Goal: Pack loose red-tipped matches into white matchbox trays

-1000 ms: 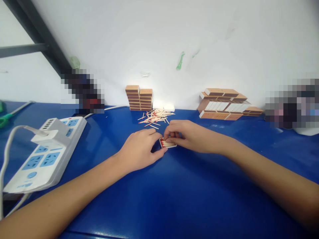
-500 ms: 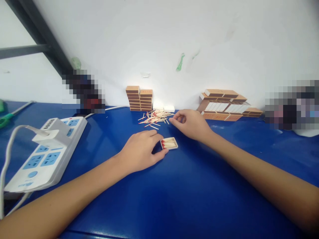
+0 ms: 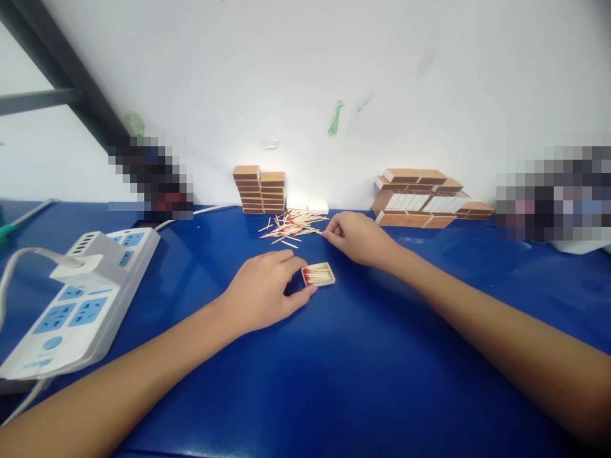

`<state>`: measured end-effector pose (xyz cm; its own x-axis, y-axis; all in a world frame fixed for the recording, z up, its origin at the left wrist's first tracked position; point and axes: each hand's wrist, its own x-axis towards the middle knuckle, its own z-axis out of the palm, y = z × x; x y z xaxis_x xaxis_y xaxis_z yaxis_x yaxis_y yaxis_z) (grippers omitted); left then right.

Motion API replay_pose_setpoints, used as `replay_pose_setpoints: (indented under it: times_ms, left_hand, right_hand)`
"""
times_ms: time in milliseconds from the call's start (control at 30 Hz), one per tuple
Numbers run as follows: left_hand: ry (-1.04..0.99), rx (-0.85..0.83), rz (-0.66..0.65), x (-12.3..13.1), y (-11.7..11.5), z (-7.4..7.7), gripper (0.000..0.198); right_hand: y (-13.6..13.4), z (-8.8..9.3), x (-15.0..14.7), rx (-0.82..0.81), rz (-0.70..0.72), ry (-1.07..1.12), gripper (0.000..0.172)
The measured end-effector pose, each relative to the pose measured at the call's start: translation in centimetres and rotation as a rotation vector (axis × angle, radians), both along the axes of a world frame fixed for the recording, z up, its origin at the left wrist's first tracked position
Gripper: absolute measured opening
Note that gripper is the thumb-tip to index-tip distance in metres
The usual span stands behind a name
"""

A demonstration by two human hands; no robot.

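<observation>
On the blue table, a small white matchbox tray (image 3: 319,284) lies partly filled with matches, their red heads to the left. My left hand (image 3: 262,289) grips the tray's left end between thumb and index finger. Behind it is a loose heap of matches (image 3: 293,224), red-tipped and pointing various ways. At the heap's right edge, my right hand (image 3: 360,236) has thumb and index finger pinched on the plain end of a match. The other end of that match runs in among the heap.
Stacked matchboxes (image 3: 260,194) stand against the wall behind the heap, beside white pieces (image 3: 317,206). A larger matchbox stack (image 3: 415,200) rises at the right. A white power strip (image 3: 90,305) with a plug and cable lies at the left.
My right thumb and index finger have closed on a match end at the heap's edge. My left hand still holds the tray. The whole view has shifted slightly.
</observation>
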<state>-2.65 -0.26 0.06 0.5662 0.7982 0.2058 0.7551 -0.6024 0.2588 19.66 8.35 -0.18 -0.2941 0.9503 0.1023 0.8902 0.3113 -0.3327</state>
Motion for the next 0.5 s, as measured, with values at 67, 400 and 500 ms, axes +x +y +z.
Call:
replay_pose_setpoints:
  times_ms: [67, 400, 500]
  left_hand:
    - [0.009, -0.003, 0.003, 0.0, 0.0, 0.1, 0.032]
    - [0.019, -0.01, -0.003, 0.0, -0.1, 0.1, 0.033]
    - [0.017, -0.007, -0.007, 0.0, 0.0, 0.1, 0.032]
  right_hand:
    - [-0.2, 0.8, 0.7, -0.036, 0.027, -0.103, 0.021]
    - [-0.6, 3.5, 2.8, -0.164, 0.062, -0.27, 0.019]
    - [-0.4, 2.6, 2.5, -0.115, 0.052, -0.22, 0.02]
